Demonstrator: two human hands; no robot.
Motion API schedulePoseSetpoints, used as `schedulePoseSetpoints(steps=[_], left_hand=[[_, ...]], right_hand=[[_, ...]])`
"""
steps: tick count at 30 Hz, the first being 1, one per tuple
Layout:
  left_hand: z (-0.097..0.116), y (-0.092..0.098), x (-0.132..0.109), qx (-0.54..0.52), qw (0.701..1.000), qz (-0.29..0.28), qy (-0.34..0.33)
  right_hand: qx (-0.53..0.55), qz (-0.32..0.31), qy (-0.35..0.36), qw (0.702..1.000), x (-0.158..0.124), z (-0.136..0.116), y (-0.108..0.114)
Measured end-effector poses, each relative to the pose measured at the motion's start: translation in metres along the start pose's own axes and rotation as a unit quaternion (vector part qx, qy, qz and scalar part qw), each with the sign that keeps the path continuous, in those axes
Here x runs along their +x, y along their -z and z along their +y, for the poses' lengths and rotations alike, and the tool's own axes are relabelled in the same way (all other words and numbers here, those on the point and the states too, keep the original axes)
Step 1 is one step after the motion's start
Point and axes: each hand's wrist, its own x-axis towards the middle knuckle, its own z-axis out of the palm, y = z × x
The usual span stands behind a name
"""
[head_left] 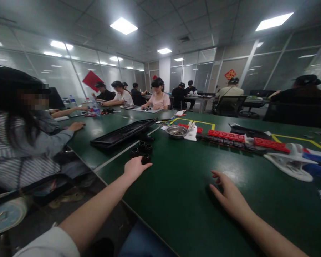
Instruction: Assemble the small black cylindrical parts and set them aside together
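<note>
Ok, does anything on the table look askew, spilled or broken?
Nothing clearly stands out. The metal bowl sits upright with small bits inside, and no spill shows around it. The black round pieces by the left hand sit together; no damage shows, though they're too dark to check.

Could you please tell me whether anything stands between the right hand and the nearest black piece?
The left hand partly does, its thumb beside the black piece; otherwise only green tabletop shows between.

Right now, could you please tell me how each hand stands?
Left hand: at the nearest black round part; whether it is closed on it cannot be told.
Right hand: open, holding nothing, by the green table.
</note>
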Motion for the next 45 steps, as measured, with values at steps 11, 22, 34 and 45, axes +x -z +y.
schedulePoseSetpoints(steps=[11, 22, 34, 45], left_hand=[[0.004, 0.007, -0.015, 0.013, 0.999, 0.021, 0.024], [-0.040, 0.077, -0.042, -0.020, 0.976, 0.214, -0.046], [-0.003, 0.059, -0.022, -0.104, 0.955, 0.112, -0.256], [-0.008, 0.089, 0.130, 0.062, 0.955, -0.213, -0.196]], right_hand=[[0.012, -0.018, -0.009, 1.000, -0.001, -0.003, 0.001], [0.033, -0.009, -0.006, 0.999, -0.001, -0.002, 0.003], [0.084, -0.043, -0.018, 0.995, 0.026, -0.047, 0.007], [0.092, -0.022, -0.059, 0.994, 0.027, -0.031, 0.004]])
